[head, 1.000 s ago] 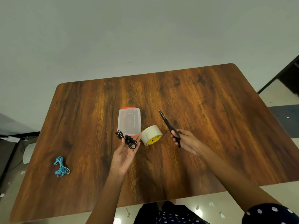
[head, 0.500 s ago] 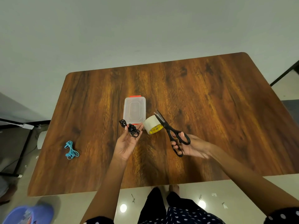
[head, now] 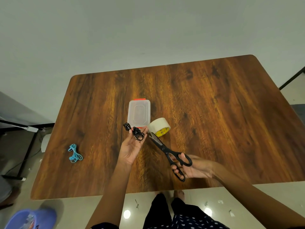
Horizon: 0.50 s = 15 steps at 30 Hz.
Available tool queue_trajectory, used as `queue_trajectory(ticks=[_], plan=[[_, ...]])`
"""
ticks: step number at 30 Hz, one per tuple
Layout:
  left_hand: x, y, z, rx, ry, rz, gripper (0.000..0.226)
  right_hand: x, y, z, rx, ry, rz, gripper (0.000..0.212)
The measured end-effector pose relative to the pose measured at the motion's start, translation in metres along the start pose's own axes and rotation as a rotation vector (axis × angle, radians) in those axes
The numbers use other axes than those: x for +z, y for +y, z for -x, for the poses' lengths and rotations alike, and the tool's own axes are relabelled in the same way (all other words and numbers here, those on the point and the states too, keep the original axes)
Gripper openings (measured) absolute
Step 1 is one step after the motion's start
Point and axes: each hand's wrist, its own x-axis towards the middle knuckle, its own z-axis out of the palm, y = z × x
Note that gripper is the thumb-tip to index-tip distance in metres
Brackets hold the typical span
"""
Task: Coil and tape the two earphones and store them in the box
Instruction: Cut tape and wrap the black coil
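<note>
On my table (head: 214, 113): box (head: 139, 114) centre, tape roll (head: 158, 127) just right of it, scissors (head: 168, 152) before the roll, loose earphone (head: 75, 153) far left.

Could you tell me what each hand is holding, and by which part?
Left hand: black earphones, coiled bundle at the fingertips. Right hand: scissors, by the handle loops.

No text, brand, number or sign can be read anywhere. Black printed marks are seen on the yellow inner core of the roll of tape (head: 159, 127), which lies on the bench (head: 214, 113), but they are too small and blurred to be made out as letters or figures. Nothing written is shown on the clear lid of the box (head: 139, 114).
</note>
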Motion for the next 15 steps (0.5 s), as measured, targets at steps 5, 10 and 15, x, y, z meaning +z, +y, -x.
queue_trajectory(ticks=[5, 10, 15], plan=[[0.004, 0.002, 0.004, 0.004, -0.004, 0.026, 0.055, 0.005, 0.002, -0.013, -0.041, -0.011, -0.037, 0.064], [0.008, 0.001, 0.004, 0.004, 0.006, 0.031, 0.057, 0.007, 0.005, -0.025, -0.072, -0.012, -0.06, 0.06], [0.007, -0.001, 0.004, -0.003, 0.002, 0.059, 0.055, 0.009, 0.003, -0.033, -0.111, -0.012, -0.081, 0.063]])
